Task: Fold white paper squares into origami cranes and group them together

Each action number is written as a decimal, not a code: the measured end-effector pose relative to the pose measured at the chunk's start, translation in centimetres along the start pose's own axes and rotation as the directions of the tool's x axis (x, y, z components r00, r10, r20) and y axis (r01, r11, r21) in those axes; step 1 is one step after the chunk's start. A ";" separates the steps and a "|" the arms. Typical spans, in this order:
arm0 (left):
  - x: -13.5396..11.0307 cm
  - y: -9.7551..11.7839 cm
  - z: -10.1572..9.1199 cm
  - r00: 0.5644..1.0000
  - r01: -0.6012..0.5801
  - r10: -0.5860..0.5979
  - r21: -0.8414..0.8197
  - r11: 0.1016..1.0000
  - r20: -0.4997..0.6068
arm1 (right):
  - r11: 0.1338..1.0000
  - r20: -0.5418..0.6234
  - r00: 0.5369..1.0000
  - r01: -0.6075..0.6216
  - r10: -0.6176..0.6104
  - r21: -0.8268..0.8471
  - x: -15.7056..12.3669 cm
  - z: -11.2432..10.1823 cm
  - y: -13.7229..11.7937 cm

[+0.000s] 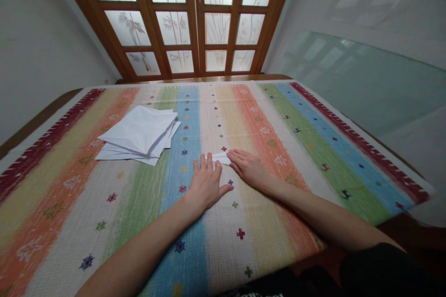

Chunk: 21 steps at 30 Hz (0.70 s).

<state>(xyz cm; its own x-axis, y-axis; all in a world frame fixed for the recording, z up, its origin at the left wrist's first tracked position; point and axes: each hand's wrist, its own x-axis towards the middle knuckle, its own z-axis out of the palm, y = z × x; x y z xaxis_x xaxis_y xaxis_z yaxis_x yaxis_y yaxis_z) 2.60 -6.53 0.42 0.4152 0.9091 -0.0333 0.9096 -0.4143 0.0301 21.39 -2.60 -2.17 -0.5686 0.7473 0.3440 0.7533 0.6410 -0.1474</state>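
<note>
A small folded piece of white paper (220, 158) lies on the striped tablecloth (223, 222), partly covered from both sides. My left hand (206, 184) rests palm down, its fingers spread and their tips over the paper's left end, with the thumb out to the right on the cloth. On the other side my right hand (250, 168) lies low, fingers stretched out and close together, pressing on the paper's right end. Neither hand is wrapped round anything. The paper's exact folded shape is hidden under the fingers.
Left of my hands is a loose stack of white paper sheets (141, 132), the top one creased. Glazed wooden doors (197, 23) stand beyond the table's far edge. A glass panel (362, 83) leans by the wall on the right.
</note>
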 end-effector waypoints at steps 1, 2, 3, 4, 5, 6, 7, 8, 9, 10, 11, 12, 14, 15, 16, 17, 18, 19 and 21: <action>0.0 0.0 0.1 1.000 0.003 -0.003 0.000 1.000 -0.009 | 1.000 0.008 1.000 -0.020 0.020 -0.005 -0.3 -0.2 0.0; 0.0 0.0 0.1 1.000 0.005 -0.005 -0.001 1.000 -0.020 | 0.999 0.013 0.999 -0.037 0.037 -0.012 -0.6 -0.3 0.0; 0.0 -0.1 0.2 0.999 0.004 -0.004 -0.005 1.000 -0.032 | 0.999 0.015 0.999 -0.049 0.050 -0.019 -0.9 -0.5 0.0; 0.0 -0.1 0.3 0.999 0.000 0.000 -0.010 1.000 -0.046 | 0.998 0.014 0.998 -0.058 0.058 -0.022 -1.3 -0.6 0.0; 0.0 -0.2 0.4 0.998 -0.006 0.005 -0.018 1.000 -0.059 | 0.998 0.010 0.998 -0.065 0.065 -0.018 -1.5 -0.8 0.1; 0.0 -0.2 0.4 0.997 -0.012 0.010 -0.027 1.000 -0.072 | 0.997 0.002 0.997 -0.073 0.073 -0.005 -1.7 -1.0 0.2; 0.0 -0.3 0.5 0.996 -0.018 0.015 -0.037 0.999 -0.084 | 0.996 -0.005 0.996 -0.086 0.086 0.019 -1.8 -1.2 0.3; 0.0 -0.4 0.6 0.995 -0.024 0.020 -0.046 0.999 -0.095 | 0.993 -0.009 0.994 -0.109 0.109 0.053 -1.7 -1.4 0.5; 0.0 -0.6 0.7 0.994 -0.034 0.029 -0.054 0.998 -0.105 | 0.984 -0.011 0.989 -0.149 0.151 0.094 -1.5 -1.6 0.7; 0.0 -0.7 0.8 0.993 -0.052 0.045 -0.061 0.997 -0.112 | 0.969 -0.008 0.979 -0.203 0.206 0.143 -1.1 -1.9 1.0; 0.1 -0.9 0.8 0.991 -0.077 0.068 -0.069 0.995 -0.116 | 0.945 0.002 0.964 -0.261 0.266 0.195 -0.6 -2.1 1.2; 0.1 -1.0 0.9 0.988 -0.104 0.094 -0.078 0.992 -0.119 | 0.913 0.013 0.944 -0.323 0.331 0.248 0.1 -2.3 1.5; 0.3 -1.3 1.1 0.982 -0.154 0.142 -0.096 0.983 -0.125 | 0.854 0.062 0.921 -0.382 0.386 0.354 1.6 -2.5 2.1; 0.4 -1.5 1.2 0.979 -0.169 0.154 -0.107 0.980 -0.132 | 0.835 0.101 0.916 -0.396 0.389 0.382 2.4 -2.5 2.3; 0.6 -1.7 1.3 0.977 -0.175 0.158 -0.117 0.978 -0.143 | 0.821 0.141 0.912 -0.408 0.385 0.400 3.1 -2.5 2.5; 0.7 -1.8 1.3 0.976 -0.175 0.154 -0.129 0.976 -0.156 | 0.810 0.195 0.909 -0.417 0.369 0.413 3.7 -2.5 2.7; 0.8 -2.0 1.4 0.975 -0.170 0.146 -0.141 0.975 -0.169 | 0.804 0.249 0.906 -0.419 0.342 0.421 4.1 -2.4 2.8; 1.0 -2.2 1.5 0.974 -0.164 0.135 -0.156 0.974 -0.182 | 0.798 0.294 0.902 -0.420 0.315 0.433 4.5 -2.3 2.8; 1.2 -2.5 1.5 0.971 -0.151 0.106 -0.203 0.967 -0.215 | 0.767 0.356 0.893 -0.428 0.276 0.477 4.8 -2.0 2.7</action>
<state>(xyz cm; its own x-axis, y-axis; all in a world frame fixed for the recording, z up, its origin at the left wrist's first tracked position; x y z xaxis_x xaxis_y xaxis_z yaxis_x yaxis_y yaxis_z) 0.86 -4.47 -1.23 0.4967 0.8478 0.1859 0.8146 -0.5293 0.2373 21.40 2.37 0.93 -0.4170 0.9067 -0.0636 0.6636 0.2558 -0.7030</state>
